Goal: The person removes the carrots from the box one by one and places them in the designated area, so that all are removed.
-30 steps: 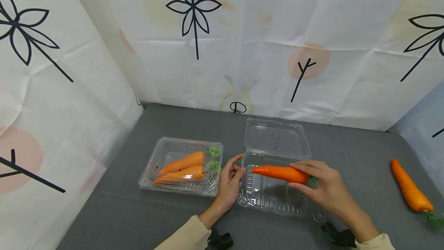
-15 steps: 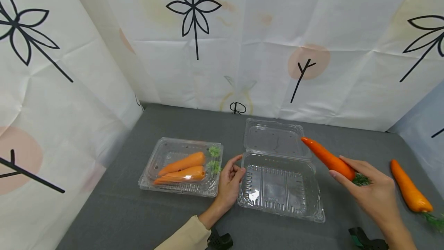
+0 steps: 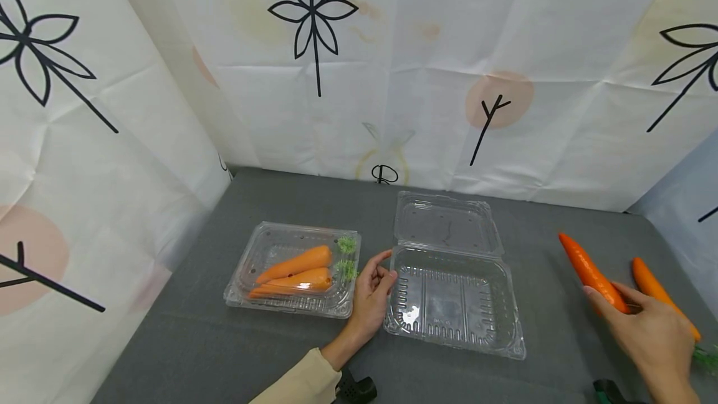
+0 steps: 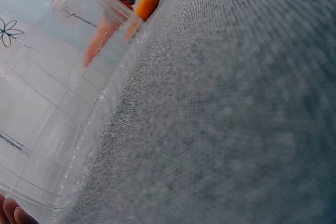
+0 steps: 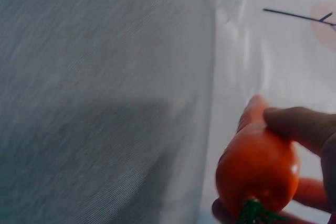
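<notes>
My right hand (image 3: 650,329) holds an orange carrot (image 3: 589,270) by its thick end above the table at the right, tip pointing away. In the right wrist view, thumb and fingers wrap the carrot (image 5: 257,169), its green top toward the camera. A second carrot (image 3: 653,285) lies just beyond that hand, partly covered by it. My left hand (image 3: 370,295) rests at the left rim of a clear plastic clamshell box (image 3: 454,298), thumb and index fingertips right at the edge. The box's lid (image 3: 445,223) is folded back, and nothing lies inside.
To the left of my left hand stands another clear clamshell box (image 3: 252,267), closed over two carrots (image 3: 294,273) with green tops. Grey cloth covers the table (image 3: 314,198). A white patterned curtain (image 3: 415,111) hangs along its back and left sides.
The right hand has carried the carrot from above the open box rightward, toward the carrot on the table, turning its tip away. The left hand and both boxes have stayed in place.
</notes>
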The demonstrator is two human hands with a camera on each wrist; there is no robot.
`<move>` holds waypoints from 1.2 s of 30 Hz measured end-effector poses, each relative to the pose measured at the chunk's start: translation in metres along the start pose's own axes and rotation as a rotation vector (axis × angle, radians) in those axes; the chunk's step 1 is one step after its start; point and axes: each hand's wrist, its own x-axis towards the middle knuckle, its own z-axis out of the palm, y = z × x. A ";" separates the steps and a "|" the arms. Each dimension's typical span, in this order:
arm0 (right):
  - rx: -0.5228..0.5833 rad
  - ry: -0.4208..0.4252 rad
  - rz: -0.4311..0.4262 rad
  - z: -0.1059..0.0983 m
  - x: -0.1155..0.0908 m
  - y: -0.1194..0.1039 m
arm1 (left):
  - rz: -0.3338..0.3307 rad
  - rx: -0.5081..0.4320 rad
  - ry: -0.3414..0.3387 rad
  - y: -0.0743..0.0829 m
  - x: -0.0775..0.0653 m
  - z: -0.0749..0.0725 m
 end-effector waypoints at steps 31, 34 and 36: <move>-0.292 -0.213 0.285 0.005 0.006 0.016 | -0.020 -0.011 -0.005 0.000 0.000 0.001; -0.301 -0.214 0.278 0.003 0.007 0.012 | -0.031 -0.013 0.006 0.001 0.000 0.001; -0.316 -0.212 0.267 0.001 0.007 0.008 | -0.037 -0.011 0.012 0.002 0.000 0.001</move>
